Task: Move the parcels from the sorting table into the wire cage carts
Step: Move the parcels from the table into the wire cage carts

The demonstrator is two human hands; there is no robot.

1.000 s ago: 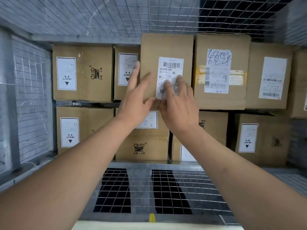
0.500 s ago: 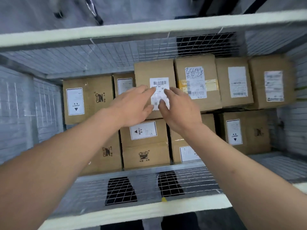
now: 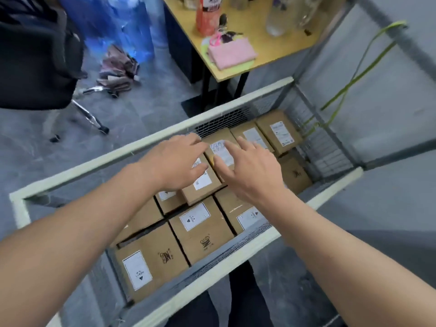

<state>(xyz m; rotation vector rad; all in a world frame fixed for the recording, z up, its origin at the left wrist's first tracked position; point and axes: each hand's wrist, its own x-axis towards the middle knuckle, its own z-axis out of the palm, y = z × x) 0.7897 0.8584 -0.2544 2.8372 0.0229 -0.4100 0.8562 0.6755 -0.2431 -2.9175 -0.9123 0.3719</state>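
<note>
Several brown cardboard parcels with white labels fill the wire cage cart (image 3: 77, 169), which has a cream top rim. The parcel I placed (image 3: 204, 182) sits on the upper layer next to a parcel with a handwritten label (image 3: 220, 149). My left hand (image 3: 175, 162) hovers just above the placed parcel, fingers spread and holding nothing. My right hand (image 3: 250, 171) hangs over the handwritten-label parcel, also with spread, empty fingers. More parcels (image 3: 201, 231) lie lower, nearer me.
Beyond the cart stand a wooden table (image 3: 257, 43) with a pink pouch and bottles, an office chair (image 3: 35, 67) at far left and blue water jugs (image 3: 120, 27). A green strap (image 3: 354, 81) hangs on the cart's right wall.
Both hands have lifted off the placed parcel and drawn back with fingers spread. My view has pulled up and back out of the cart, so the room beyond appears.
</note>
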